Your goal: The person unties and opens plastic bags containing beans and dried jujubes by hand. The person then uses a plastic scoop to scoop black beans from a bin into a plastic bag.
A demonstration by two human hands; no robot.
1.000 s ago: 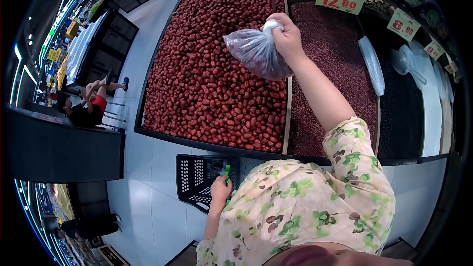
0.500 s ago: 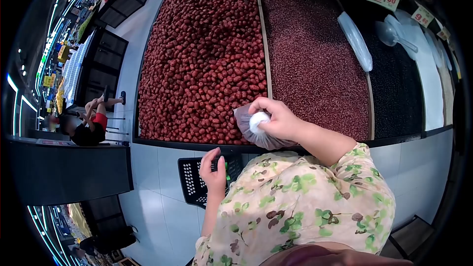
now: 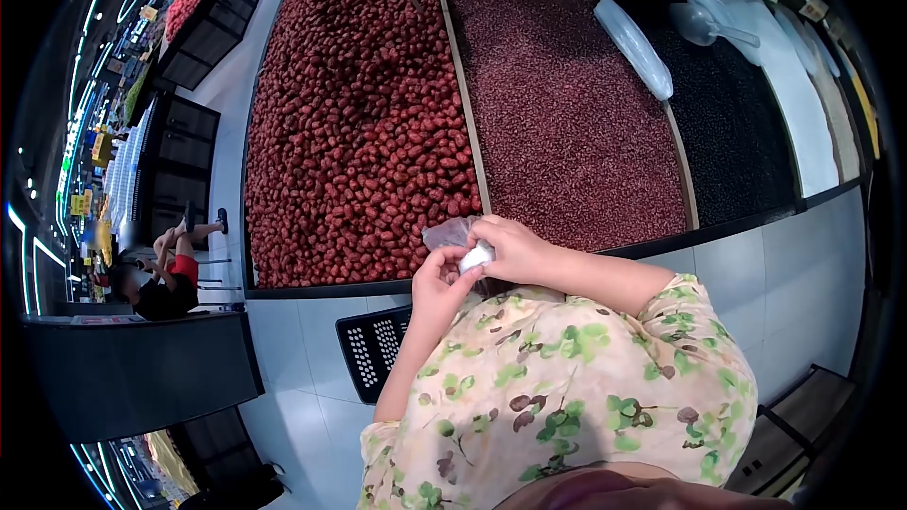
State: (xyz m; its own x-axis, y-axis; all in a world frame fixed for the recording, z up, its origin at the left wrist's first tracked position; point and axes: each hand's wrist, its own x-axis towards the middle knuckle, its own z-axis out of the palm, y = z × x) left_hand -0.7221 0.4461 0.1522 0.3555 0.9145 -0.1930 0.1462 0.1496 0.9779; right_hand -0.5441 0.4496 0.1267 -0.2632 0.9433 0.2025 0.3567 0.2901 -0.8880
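A clear plastic bag (image 3: 448, 234) with a bunched white neck is held close to my chest, at the front edge of the red date bin (image 3: 359, 132). My right hand (image 3: 505, 247) is closed around the bunched neck. From the other side, my left hand (image 3: 442, 280) pinches the same white part, its fingertips close to those of my right hand. The lower part of the bag is mostly hidden behind my hands and shirt.
Right of the dates lie small red beans (image 3: 576, 123), then black beans (image 3: 727, 123) with a clear scoop (image 3: 697, 25). A long plastic-wrapped item (image 3: 635, 47) rests across the beans. Below stands a black basket (image 3: 373, 349). A person (image 3: 168, 288) sits at the left.
My right hand has brought the bag down from above the dates to my chest. My left hand has let go of the basket's green handle and come up to the bag's neck.
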